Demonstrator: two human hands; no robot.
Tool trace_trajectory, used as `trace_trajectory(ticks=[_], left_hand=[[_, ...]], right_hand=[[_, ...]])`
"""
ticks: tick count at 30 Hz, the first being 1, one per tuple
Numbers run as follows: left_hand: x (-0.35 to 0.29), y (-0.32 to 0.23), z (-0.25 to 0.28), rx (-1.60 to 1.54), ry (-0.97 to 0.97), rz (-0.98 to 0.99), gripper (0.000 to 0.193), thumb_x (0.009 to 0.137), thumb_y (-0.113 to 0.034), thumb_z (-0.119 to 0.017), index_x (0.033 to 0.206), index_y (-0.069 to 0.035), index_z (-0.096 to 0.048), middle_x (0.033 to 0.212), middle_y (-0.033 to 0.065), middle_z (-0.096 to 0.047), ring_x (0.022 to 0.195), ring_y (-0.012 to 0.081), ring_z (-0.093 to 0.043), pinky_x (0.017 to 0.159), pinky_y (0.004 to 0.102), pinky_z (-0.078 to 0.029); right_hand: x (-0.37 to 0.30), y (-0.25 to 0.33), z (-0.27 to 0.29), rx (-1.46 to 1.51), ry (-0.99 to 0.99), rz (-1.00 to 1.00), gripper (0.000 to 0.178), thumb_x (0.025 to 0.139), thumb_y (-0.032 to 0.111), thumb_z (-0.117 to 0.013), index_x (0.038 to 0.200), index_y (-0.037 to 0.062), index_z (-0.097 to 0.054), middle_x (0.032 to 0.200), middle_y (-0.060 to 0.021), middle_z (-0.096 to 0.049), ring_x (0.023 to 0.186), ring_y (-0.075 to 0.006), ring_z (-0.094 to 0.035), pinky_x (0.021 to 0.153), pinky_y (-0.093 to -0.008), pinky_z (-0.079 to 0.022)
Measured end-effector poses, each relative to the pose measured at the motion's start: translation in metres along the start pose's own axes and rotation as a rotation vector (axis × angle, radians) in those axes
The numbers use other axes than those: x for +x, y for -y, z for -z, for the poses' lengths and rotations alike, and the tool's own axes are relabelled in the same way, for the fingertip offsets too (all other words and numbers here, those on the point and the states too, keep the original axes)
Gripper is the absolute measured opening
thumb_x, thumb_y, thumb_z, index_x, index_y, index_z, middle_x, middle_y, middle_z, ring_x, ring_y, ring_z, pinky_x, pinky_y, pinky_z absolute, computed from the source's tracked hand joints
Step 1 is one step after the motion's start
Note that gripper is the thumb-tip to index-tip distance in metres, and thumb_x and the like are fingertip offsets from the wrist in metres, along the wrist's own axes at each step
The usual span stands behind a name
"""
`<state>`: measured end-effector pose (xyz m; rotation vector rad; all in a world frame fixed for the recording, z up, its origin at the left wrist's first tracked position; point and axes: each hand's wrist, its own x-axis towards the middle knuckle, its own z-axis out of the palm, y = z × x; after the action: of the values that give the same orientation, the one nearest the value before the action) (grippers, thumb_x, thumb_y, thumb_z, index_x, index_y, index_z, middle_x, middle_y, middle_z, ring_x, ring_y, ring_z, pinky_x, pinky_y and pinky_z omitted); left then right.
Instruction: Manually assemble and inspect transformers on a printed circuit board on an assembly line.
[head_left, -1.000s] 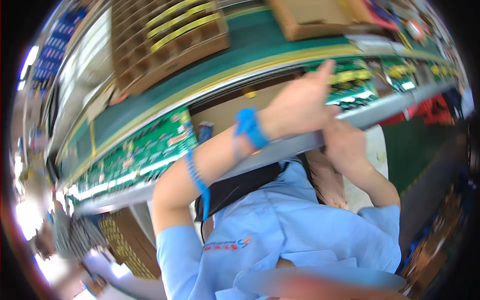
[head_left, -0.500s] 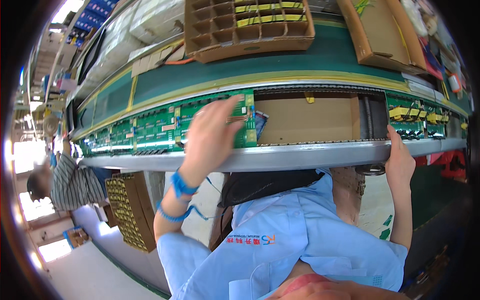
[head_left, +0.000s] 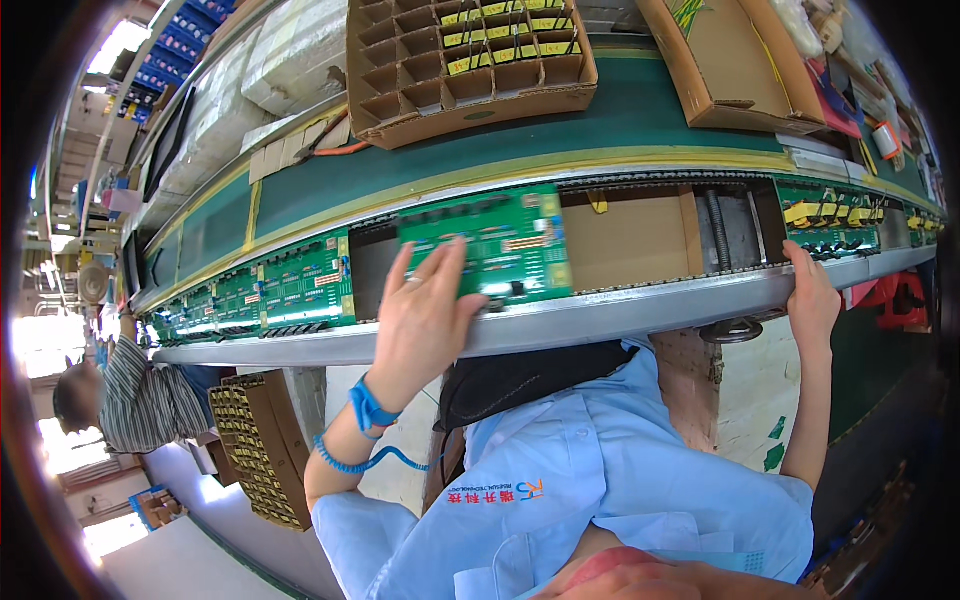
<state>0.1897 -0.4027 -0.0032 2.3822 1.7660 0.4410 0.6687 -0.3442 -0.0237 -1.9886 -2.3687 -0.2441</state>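
Observation:
My left hand (head_left: 422, 318) lies over a green circuit board (head_left: 505, 225), its fingers spread on the board's surface and the thumb by its near edge. That board sits a little askew on the conveyor track, with a gap to the green boards (head_left: 300, 285) further left. On the right, my right hand (head_left: 815, 300) rests at the metal rail (head_left: 650, 298). Its fingers reach over the rail to the near corner of another green board (head_left: 825, 230), which carries yellow-wrapped parts with black leads. A blue coiled wrist strap (head_left: 372, 405) circles my left wrist.
Beyond the track stand a divided cardboard box (head_left: 480, 108) with yellow parts and an open cardboard box (head_left: 735, 75). Between the boards, a brown cardboard surface (head_left: 640, 240) shows below the track. A person in a striped shirt (head_left: 150, 400) works at the far left.
My left hand and the circuit board under it have moved right along the track, opening a gap to the boards on the left. My right hand stays by the rail.

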Motion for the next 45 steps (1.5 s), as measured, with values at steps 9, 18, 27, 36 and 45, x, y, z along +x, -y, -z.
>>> trace_trajectory(ticks=[9, 18, 27, 36, 45], left_hand=[[0.16, 0.036, 0.02, 0.218, -0.601, -0.228, 0.009, 0.077, -0.009, -0.067, 0.085, -0.01, -0.071, 0.085, 0.0091, -0.064, 0.092, 0.0291, -0.06, 0.093, 0.0451, -0.041], [0.225, 0.075, 0.006, 0.252, -0.451, 0.034, 0.02, 0.075, -0.031, -0.074, 0.076, -0.011, -0.072, 0.087, 0.0094, -0.065, 0.092, 0.0291, -0.06, 0.086, 0.0418, -0.041], [0.195, 0.074, 0.04, -0.254, -0.618, 0.205, 0.025, 0.088, -0.029, -0.063, 0.095, -0.005, -0.064, 0.082, 0.0128, -0.068, 0.076, 0.031, -0.065, 0.071, 0.0401, -0.05], [0.177, 0.073, 0.046, 0.058, -0.563, 0.033, 0.034, 0.088, -0.011, -0.063, 0.12, -0.002, -0.056, 0.097, 0.0158, -0.066, 0.088, 0.0289, -0.065, 0.076, 0.0351, -0.052], [0.16, 0.046, 0.052, -0.061, -0.502, -0.031, 0.033, 0.092, -0.001, -0.049, 0.124, -0.004, -0.053, 0.094, 0.0214, -0.062, 0.089, 0.0389, -0.06, 0.076, 0.0405, -0.048]], right_hand=[[0.005, -0.071, -0.011, 0.0, -0.095, -0.157, 0.052, 0.081, -0.008, -0.044, 0.126, 0.015, -0.052, 0.111, -0.005, -0.067, 0.102, -0.0286, -0.062, 0.08, -0.0399, -0.05], [0.089, 0.058, 0.022, 0.357, -0.301, 0.222, 0.024, 0.086, 0.006, -0.06, 0.109, 0.0102, -0.062, 0.116, -0.005, -0.062, 0.097, -0.03, -0.064, 0.078, -0.0353, -0.052], [0.223, 0.219, 0.051, 0.499, -0.334, 0.382, 0.019, 0.09, 0.021, -0.062, 0.107, 0.0121, -0.065, 0.108, -0.0009, -0.063, 0.096, -0.0201, -0.064, 0.079, -0.0312, -0.05], [0.25, 0.272, 0.058, 0.537, -0.279, 0.278, 0.023, 0.081, 0.025, -0.067, 0.082, 0.0014, -0.066, 0.095, -0.0158, -0.064, 0.093, -0.0321, -0.062, 0.076, -0.0432, -0.05], [0.259, 0.249, 0.034, 0.896, -0.565, 0.3, 0.017, 0.088, 0.017, -0.063, 0.085, 0.0012, -0.056, 0.09, -0.0111, -0.06, 0.08, -0.028, -0.059, 0.072, -0.0373, -0.046]])
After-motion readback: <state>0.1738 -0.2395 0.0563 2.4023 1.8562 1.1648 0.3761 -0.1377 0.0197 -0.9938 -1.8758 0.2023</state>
